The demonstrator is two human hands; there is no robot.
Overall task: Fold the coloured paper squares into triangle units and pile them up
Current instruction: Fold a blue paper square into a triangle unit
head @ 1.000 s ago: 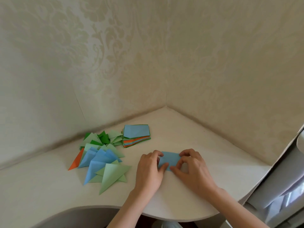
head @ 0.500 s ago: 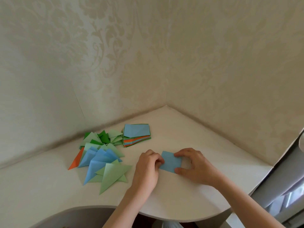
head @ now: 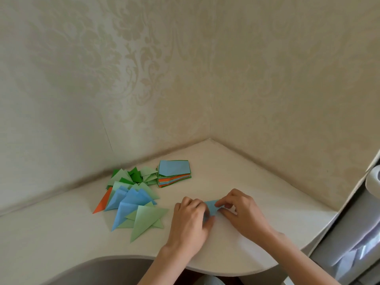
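Where patterned cream walls [head: 257, 83] corner, pale table [head: 61, 233]; hands, left [head: 190, 220] and right [head: 243, 212], pinch blue paper [head: 211, 205].

head-worn view, facing down, near table [head: 257, 182]

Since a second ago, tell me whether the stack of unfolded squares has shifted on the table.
No. The stack of unfolded squares sits in the same spot beside the pile of folded triangles, the same way off the wall corner; only the camera shifted slightly.
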